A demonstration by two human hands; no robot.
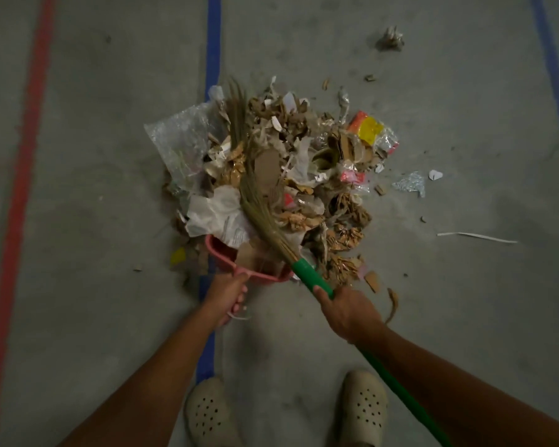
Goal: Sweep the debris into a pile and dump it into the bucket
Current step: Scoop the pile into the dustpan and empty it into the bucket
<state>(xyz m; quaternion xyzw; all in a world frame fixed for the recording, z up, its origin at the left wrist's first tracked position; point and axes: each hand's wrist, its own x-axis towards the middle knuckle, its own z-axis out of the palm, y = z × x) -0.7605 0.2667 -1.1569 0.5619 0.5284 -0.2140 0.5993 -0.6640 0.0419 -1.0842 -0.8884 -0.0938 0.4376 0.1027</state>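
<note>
Across the grey concrete floor [110, 156] run three painted stripes: one red line [29, 140] at the left and two blue lines [213, 43] [552, 75]. Between them lies one heap of torn cardboard, paper and clear plastic debris [304, 150], already gathered and overlapping the nearer blue line. No bucket is in view.

One straw broom with a green handle [255, 195] lies slanted over the heap, its bristles reaching to the far left edge. One pink plastic dustpan [226, 266] sits at the heap's near edge, partly buried under paper. Two beige perforated clogs [207, 411] [365, 408] stand below.

The left hand [228, 295] is wrapped around the dustpan's handle; the right hand [349, 312] is wrapped around the green shaft. The two are apart.

The step looks to be loading the pan. It would go best with the pan's lip flat on the floor and short pulls of the bristles toward it, since light plastic may spring back.

Strays remain to the right: one crumpled wad [391, 38], one white strip [475, 237], one foil scrap [410, 183], plus small chips too fine to count.
</note>
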